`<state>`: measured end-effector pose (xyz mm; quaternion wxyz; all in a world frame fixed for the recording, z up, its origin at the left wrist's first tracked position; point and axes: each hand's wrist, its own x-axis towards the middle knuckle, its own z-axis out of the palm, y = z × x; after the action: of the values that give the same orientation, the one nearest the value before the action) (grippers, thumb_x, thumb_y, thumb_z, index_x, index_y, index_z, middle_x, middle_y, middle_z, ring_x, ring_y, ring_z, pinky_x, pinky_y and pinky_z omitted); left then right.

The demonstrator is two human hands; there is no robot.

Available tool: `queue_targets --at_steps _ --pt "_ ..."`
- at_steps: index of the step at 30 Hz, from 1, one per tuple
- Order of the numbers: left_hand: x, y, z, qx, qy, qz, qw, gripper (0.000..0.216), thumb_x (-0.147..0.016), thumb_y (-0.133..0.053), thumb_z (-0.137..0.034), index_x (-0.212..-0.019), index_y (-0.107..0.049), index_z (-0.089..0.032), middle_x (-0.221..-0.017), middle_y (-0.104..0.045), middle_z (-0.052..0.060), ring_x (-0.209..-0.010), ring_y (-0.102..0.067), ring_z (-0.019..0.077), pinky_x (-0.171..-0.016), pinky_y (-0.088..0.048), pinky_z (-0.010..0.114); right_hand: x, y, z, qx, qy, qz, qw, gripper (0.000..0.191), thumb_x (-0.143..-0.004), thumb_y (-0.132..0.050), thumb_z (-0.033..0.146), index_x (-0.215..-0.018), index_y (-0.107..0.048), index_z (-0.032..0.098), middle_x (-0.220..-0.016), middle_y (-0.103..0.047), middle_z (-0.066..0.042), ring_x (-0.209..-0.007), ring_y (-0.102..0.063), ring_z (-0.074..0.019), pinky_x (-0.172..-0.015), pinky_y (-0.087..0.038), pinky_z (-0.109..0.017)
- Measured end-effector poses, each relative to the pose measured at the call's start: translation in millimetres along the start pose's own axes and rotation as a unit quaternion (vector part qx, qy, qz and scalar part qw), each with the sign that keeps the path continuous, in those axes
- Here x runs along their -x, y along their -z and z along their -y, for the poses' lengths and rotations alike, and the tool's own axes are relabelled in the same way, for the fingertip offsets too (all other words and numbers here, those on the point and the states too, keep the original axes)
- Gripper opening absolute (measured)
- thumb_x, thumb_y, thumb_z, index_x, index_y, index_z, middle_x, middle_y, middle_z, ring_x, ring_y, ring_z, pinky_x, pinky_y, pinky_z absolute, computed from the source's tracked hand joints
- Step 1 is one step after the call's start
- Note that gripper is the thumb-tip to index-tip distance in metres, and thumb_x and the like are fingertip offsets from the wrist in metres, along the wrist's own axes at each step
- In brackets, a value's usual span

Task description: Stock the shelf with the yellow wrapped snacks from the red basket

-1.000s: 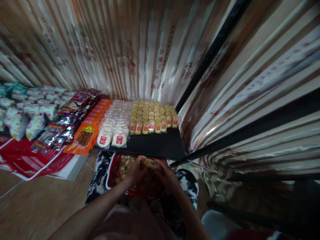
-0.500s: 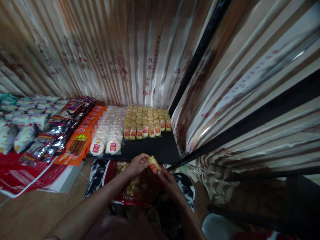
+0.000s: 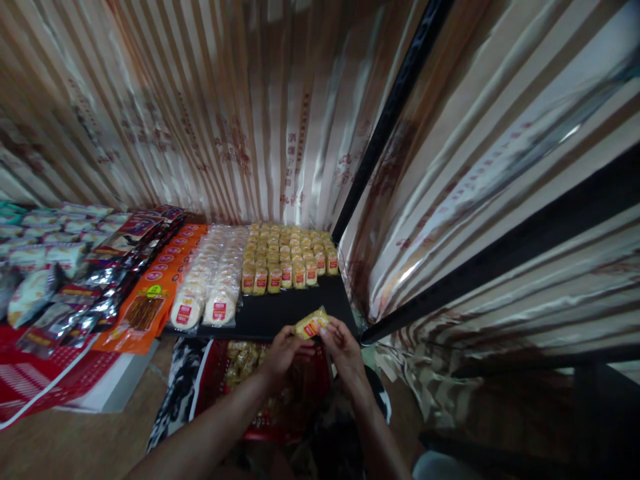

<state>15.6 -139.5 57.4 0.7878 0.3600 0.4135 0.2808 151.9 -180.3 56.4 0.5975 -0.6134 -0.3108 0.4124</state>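
yellow packet (image 3: 309,325) pinched between left grip (image 3: 285,350) and right grip (image 3: 346,350).

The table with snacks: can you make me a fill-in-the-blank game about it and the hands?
1. The packet that the left hand and right hand hold is mostly ____.
2. The basket has a white rim and ____ walls.
3. The table is ____.
4. The orange bag lies to the ____ of the round white snacks.

Missing words: yellow; red; black; left.

Both arms (image 3: 227,417) forward, fingers (image 3: 286,337) curled
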Motion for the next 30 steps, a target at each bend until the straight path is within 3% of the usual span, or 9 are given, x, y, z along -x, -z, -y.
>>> queue_targets --at_steps 7,11,13,16,18,21,25,27,30 --pt "-17.5 -24.0 3.7 0.014 -0.018 -0.01 1.0 0.053 -0.062 -0.066 -0.054 -0.094 -0.048 -0.016 -0.076 -0.066 0.004 -0.064 -0.063 0.0138 -0.062 -0.049 0.025 -17.3 -7.5 -11.2 -0.009 0.028 -0.023 0.999 0.048 -0.063 -0.068 0.047 -0.1 -0.057 0.018 -0.097 -0.068 -0.009 -0.088 -0.064 -0.021 -0.082 -0.051 -0.038" --pt "-32.7 -31.5 3.6 -0.043 -0.013 -0.042 0.998 0.042 -0.07 -0.063 -0.043 -0.097 -0.049 -0.015 -0.073 -0.063 0.002 -0.056 -0.058 0.0102 -0.055 -0.044 0.022 -37.0 -2.0 -15.3 0.024 0.043 -0.056 0.997 0.047 -0.065 -0.065 0.046 -0.102 -0.055 0.018 -0.094 -0.068 -0.009 -0.086 -0.064 -0.02 -0.08 -0.052 -0.036" --pt "-38.3 -35.7 0.4 -0.081 -0.022 -0.07 0.994 0.04 -0.075 -0.057 -0.033 -0.108 -0.046 -0.014 -0.079 -0.064 0.003 -0.057 -0.058 0.0096 -0.052 -0.042 0.02 -53.0 2.7 -16.3 0.045 0.057 -0.086 0.994 0.048 -0.065 -0.063 0.045 -0.102 -0.054 0.016 -0.094 -0.067 -0.01 -0.085 -0.063 -0.0198 -0.081 -0.051 -0.036" --pt "-45.7 -43.0 -7.2 -0.138 -0.065 -0.084 0.985 0.04 -0.078 -0.048 -0.022 -0.118 -0.044 -0.016 -0.108 -0.06 0.01 -0.075 -0.06 0.0121 -0.053 -0.044 0.018 -79.1 8.8 -16.2 0.081 0.084 -0.114 0.987 0.048 -0.067 -0.059 0.045 -0.104 -0.053 0.015 -0.097 -0.065 -0.012 -0.086 -0.062 -0.0199 -0.083 -0.05 -0.037" --pt "-52.5 -48.2 -12.3 -0.16 -0.1 -0.058 0.98 0.036 -0.08 -0.045 -0.02 -0.115 -0.05 -0.018 -0.131 -0.046 0.01 -0.094 -0.058 0.015 -0.06 -0.048 0.018 -94.4 10.9 -14.6 0.103 0.102 -0.117 0.983 0.048 -0.07 -0.056 0.045 -0.107 -0.052 0.015 -0.098 -0.064 -0.012 -0.087 -0.062 -0.0201 -0.084 -0.049 -0.038" --pt "-68.9 -55.6 -18.0 -0.182 -0.136 -0.001 0.974 0.035 -0.083 -0.043 -0.023 -0.115 -0.054 -0.02 -0.145 -0.03 0.006 -0.114 -0.049 0.0195 -0.078 -0.051 0.025 -111.8 11.2 -10.7 0.134 0.123 -0.128 0.975 0.048 -0.074 -0.052 0.044 -0.112 -0.048 0.015 -0.098 -0.063 -0.012 -0.086 -0.062 -0.0197 -0.083 -0.049 -0.038" --pt "-95.6 -64.2 -22.5 -0.206 -0.164 0.014 0.965 0.04 -0.084 -0.044 -0.023 -0.122 -0.05 -0.016 -0.145 -0.031 0.008 -0.131 -0.032 0.0209 -0.105 -0.034 0.034 -128.2 8.6 -7.0 0.167 0.139 -0.158 0.963 0.044 -0.076 -0.048 0.043 -0.11 -0.046 0.016 -0.101 -0.062 -0.013 -0.087 -0.061 -0.019 -0.081 -0.05 -0.035" --pt "-105.9 -67.2 -24.0 -0.203 -0.167 0.009 0.965 0.043 -0.084 -0.044 -0.024 -0.125 -0.048 -0.012 -0.144 -0.033 0.011 -0.133 -0.028 0.0198 -0.11 -0.025 0.033 -134.6 7.2 -6.8 0.185 0.145 -0.157 0.959 0.039 -0.076 -0.046 0.041 -0.107 -0.046 0.017 -0.103 -0.062 -0.013 -0.089 -0.061 -0.0187 -0.081 -0.049 -0.033" --pt "-114.7 -68.4 -25.0 -0.179 -0.158 0.002 0.971 0.044 -0.085 -0.045 -0.027 -0.127 -0.048 -0.014 -0.143 -0.035 0.009 -0.133 -0.029 0.0194 -0.111 -0.024 0.032 -141.2 5.3 -7.7 0.209 0.147 -0.15 0.955 0.035 -0.076 -0.043 0.04 -0.103 -0.048 0.018 -0.101 -0.063 -0.012 -0.087 -0.062 -0.0189 -0.08 -0.049 -0.033"
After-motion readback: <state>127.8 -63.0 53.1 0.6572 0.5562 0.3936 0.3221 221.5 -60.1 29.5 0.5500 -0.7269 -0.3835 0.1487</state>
